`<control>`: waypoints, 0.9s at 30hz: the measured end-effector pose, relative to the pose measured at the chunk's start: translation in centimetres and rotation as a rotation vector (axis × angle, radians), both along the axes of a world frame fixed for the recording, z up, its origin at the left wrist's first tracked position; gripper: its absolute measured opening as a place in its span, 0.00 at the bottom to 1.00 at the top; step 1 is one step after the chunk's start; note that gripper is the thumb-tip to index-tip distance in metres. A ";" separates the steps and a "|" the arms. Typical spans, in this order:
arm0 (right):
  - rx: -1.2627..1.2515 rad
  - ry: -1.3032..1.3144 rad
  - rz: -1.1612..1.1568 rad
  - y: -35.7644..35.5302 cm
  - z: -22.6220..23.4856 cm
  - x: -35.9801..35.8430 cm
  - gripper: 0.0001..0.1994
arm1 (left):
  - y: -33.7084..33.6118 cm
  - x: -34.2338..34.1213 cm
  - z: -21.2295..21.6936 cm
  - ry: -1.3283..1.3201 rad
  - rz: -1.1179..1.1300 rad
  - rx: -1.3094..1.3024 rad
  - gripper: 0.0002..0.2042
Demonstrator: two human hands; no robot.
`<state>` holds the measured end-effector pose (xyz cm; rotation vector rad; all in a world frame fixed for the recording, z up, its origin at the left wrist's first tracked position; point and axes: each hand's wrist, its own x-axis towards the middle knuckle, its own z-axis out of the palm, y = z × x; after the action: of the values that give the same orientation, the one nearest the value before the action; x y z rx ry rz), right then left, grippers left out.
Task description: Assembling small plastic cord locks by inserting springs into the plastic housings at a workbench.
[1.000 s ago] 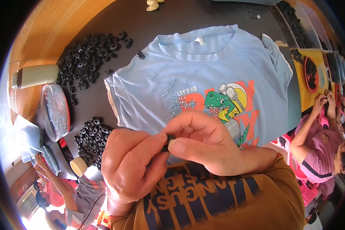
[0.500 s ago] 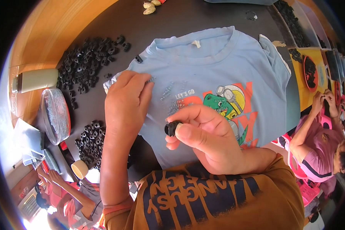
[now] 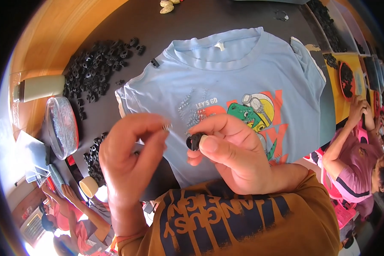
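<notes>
A small black plastic clip (image 3: 194,141) is pinched between the thumb and fingers of my right hand (image 3: 243,160). To its left, my left hand (image 3: 126,155) pinches a tiny metal spring (image 3: 167,126), a short gap away from the clip. Both hands are raised over a light blue T-shirt (image 3: 281,77) with a cartoon dinosaur print, spread on the dark table. Several loose springs (image 3: 192,104) lie scattered on the shirt's front. One more black clip piece (image 3: 154,63) rests at the shirt's left shoulder.
Black clip pieces form a heap (image 3: 96,68) at the far left and another (image 3: 94,160) nearer. A clear round dish (image 3: 51,128) of springs stands beside a pale bottle (image 3: 42,88). Peanuts (image 3: 166,7) lie at the back. Other people sit at right and lower left.
My left hand has lifted off the shirt and come back toward me, now with a spring between its fingertips. My right hand still holds the clip in nearly the same place.
</notes>
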<state>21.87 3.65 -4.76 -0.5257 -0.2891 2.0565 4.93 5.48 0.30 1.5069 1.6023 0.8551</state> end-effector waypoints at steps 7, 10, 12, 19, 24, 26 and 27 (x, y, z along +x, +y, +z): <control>0.044 -0.065 0.078 -0.3 0.1 -0.3 0.11 | -1.1 -0.3 1.1 0.182 -0.239 0.277 0.11; 0.047 -0.081 0.071 -0.3 0.3 -0.5 0.10 | -1.3 -0.3 1.5 0.193 -0.232 0.268 0.11; 0.060 -0.102 0.099 -0.4 0.5 -0.4 0.10 | -1.6 -0.4 1.9 0.218 -0.235 0.265 0.11; 0.115 -0.132 0.181 -0.6 0.7 -0.4 0.10 | -2.4 -1.1 2.2 0.257 -0.255 0.267 0.13; 0.315 -0.269 0.174 -0.8 0.2 -0.6 0.09 | -2.9 -1.3 2.9 0.280 -0.270 0.214 0.14; 0.393 -0.339 0.146 -0.8 0.2 -0.7 0.08 | -3.2 -1.7 3.0 0.299 -0.289 0.202 0.14; 0.424 -0.380 0.147 -0.8 0.2 -0.7 0.08 | -3.4 -1.8 3.0 0.300 -0.311 0.200 0.14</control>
<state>21.15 2.89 -4.53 -0.6394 -0.9890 1.9451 3.11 2.13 3.32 2.0421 1.4628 0.6501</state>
